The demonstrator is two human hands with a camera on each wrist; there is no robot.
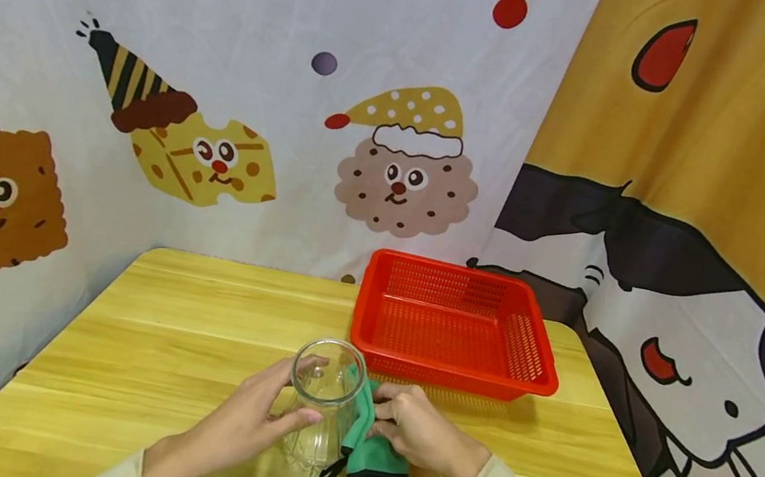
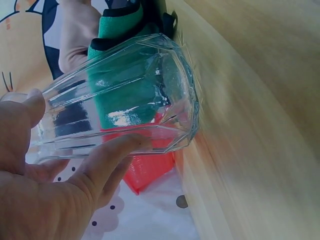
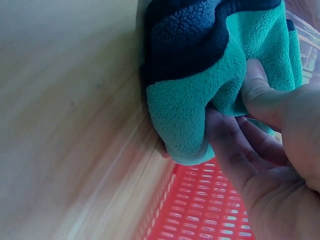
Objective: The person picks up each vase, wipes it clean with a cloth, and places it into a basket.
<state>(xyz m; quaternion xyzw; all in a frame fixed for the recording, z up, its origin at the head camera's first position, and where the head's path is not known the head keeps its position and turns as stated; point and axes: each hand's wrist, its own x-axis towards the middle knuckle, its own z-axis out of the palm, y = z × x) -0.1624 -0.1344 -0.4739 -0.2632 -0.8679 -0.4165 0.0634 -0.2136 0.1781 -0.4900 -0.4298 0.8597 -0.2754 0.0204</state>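
A clear faceted glass (image 1: 323, 404) stands on the wooden table (image 1: 174, 322), and my left hand (image 1: 249, 418) grips it from the left with fingers and thumb curled round its sides. In the left wrist view the glass (image 2: 125, 100) fills the middle, held by my left hand (image 2: 60, 165). Beside the glass on the right lies a green cloth with a dark edge (image 1: 374, 446). My right hand (image 1: 415, 431) pinches this cloth against the glass. Up close, the cloth (image 3: 200, 85) is bunched between the thumb and fingers of my right hand (image 3: 260, 150).
A red perforated plastic basket (image 1: 454, 329) sits behind the hands at the back right of the table; it shows as (image 3: 200, 210) too. Cartoon-printed curtains close in the table on the back, left and right.
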